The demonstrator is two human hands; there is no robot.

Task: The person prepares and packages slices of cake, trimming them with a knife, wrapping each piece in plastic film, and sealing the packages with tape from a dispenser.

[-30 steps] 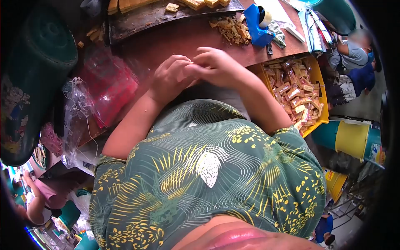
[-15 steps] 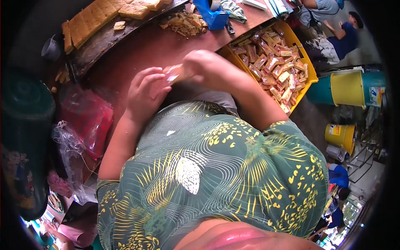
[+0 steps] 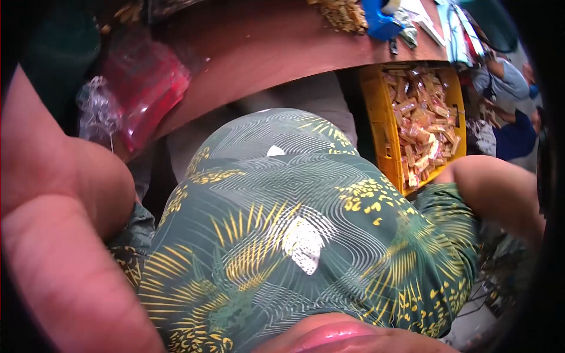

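Note:
My left hand [image 3: 76, 270] looms large and out of focus at the lower left, very near the camera. Its fingers cannot be made out, nor whether anything is in them. On the right side my right arm [image 3: 500, 191] is bent outward, and its hand lies beyond the view's edge. Below the reddish-brown table's edge, at the right, a yellow crate [image 3: 385, 129] holds many small bars [image 3: 426, 126] in clear wrappers.
On the table [image 3: 253, 44] lie a heap of crumbly pieces [image 3: 343, 13], a blue tape dispenser [image 3: 379, 20] and a crumpled cloth [image 3: 407, 29]. Red plastic bags [image 3: 150, 88] rest at the left. Another person [image 3: 515, 132] is at the far right.
Both hands have left the front of the table, the left rising close to the camera, the right going out of view. The wrapped piece they held no longer shows. The view has shifted.

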